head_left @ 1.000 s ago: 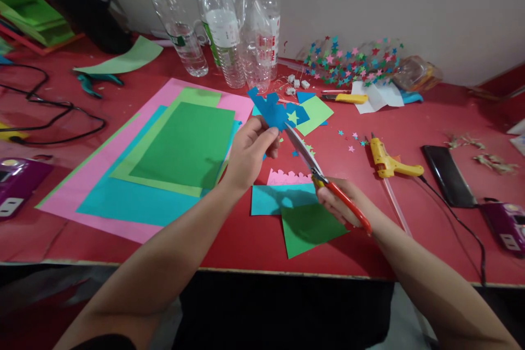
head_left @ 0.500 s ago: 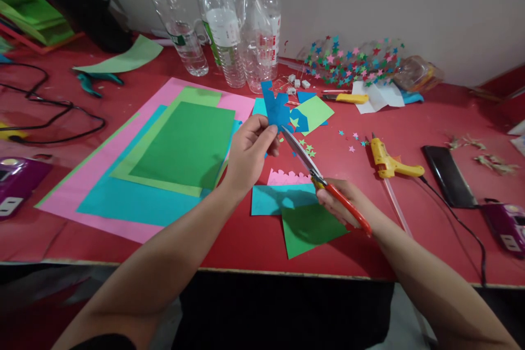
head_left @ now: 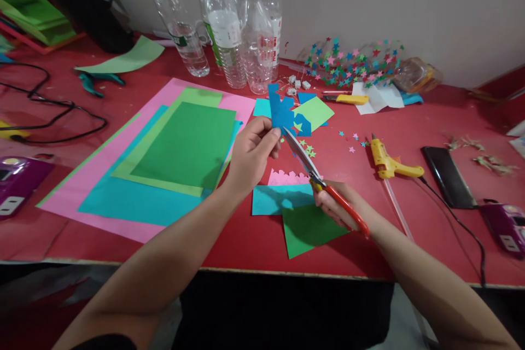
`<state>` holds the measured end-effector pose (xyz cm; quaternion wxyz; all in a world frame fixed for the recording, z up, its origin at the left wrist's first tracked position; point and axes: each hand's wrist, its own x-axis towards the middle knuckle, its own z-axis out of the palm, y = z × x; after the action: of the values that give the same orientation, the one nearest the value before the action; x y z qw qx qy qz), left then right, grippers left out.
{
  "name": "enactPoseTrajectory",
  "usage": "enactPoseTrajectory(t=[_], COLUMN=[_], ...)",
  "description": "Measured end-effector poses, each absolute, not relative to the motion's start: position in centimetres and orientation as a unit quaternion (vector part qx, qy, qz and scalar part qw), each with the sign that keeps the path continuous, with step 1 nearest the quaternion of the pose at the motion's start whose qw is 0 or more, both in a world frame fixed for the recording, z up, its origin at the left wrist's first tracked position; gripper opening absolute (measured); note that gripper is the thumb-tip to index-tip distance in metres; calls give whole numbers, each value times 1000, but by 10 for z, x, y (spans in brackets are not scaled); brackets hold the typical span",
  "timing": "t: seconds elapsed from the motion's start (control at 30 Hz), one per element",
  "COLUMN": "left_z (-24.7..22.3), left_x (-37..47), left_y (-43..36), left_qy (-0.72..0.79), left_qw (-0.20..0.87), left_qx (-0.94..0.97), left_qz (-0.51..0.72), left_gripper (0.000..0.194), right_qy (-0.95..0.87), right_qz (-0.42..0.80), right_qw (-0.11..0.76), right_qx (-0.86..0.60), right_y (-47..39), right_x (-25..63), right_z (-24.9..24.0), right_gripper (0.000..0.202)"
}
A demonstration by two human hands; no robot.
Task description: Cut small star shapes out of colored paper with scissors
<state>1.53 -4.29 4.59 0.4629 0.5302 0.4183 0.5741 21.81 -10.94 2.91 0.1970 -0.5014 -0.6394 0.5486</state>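
Note:
Between the thumb and fingers of my left hand (head_left: 256,145) is a piece of blue paper (head_left: 282,112) with a jagged, notched edge. My right hand (head_left: 338,202) grips red-handled scissors (head_left: 309,167), whose blade tips meet the paper's lower edge close to my left thumb. Beneath them on the table lie small green paper stars (head_left: 309,149), a pink strip (head_left: 283,176) with a cut edge, a turquoise sheet (head_left: 266,200) and a green sheet (head_left: 311,232). A light green square (head_left: 318,112) rests behind the blue paper.
Large coloured sheets (head_left: 184,145) are stacked at left on the red table (head_left: 241,249). Several plastic bottles (head_left: 223,30) stand at the back beside a star-covered bottle (head_left: 356,63) on its side. A yellow glue gun (head_left: 388,161), a phone (head_left: 447,175) and a yellow cutter (head_left: 350,99) lie to the right.
The blue paper has shifted slightly right and turned a little in my left hand. The scissors remain at its lower edge, their handles a touch further left.

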Motion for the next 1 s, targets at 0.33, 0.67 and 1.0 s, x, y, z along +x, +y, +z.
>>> enactPoseTrajectory(t=[0.33, 0.67, 1.0], left_z=[47, 44, 35], left_x=[16, 17, 12], left_y=[-44, -43, -36], left_qy=[424, 418, 369], left_qw=[461, 463, 495], left_qx=[527, 523, 504], left_qz=[574, 581, 604], left_gripper=[19, 18, 15], right_qy=[-645, -637, -624], right_qz=[531, 533, 555], right_qw=[196, 186, 181], right_qx=[-513, -525, -519], right_y=[-110, -108, -109], right_x=[216, 214, 219], right_z=[29, 34, 33], right_gripper=[40, 40, 36])
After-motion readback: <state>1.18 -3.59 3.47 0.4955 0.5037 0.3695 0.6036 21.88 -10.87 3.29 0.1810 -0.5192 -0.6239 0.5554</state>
